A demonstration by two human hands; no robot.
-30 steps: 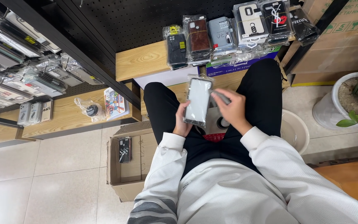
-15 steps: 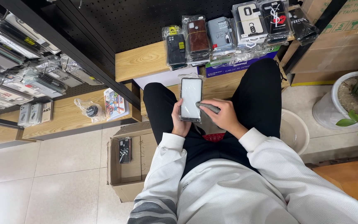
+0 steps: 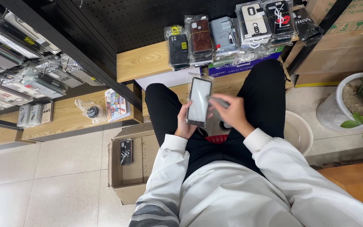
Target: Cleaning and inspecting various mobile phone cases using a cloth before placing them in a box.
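- Head view looks straight down on a seated person, knees apart, facing a low wooden shelf stacked with bagged phone cases.
- Left hand is closed round the lower edge of a phone case in a clear sleeve, holding it upright over the lap with its pale face turned up, which looks like a way to keep it steady for the other hand.
- Right hand is half curled beside the sleeve's right edge, fingers reaching across it; motion blur hides whether it grips anything, so I cannot tell.
- An open cardboard box sits on the floor by the left knee, one dark case inside, within easy reach.
- Something red under the forearms is mostly covered, and a pale basin is half hidden by the right leg.
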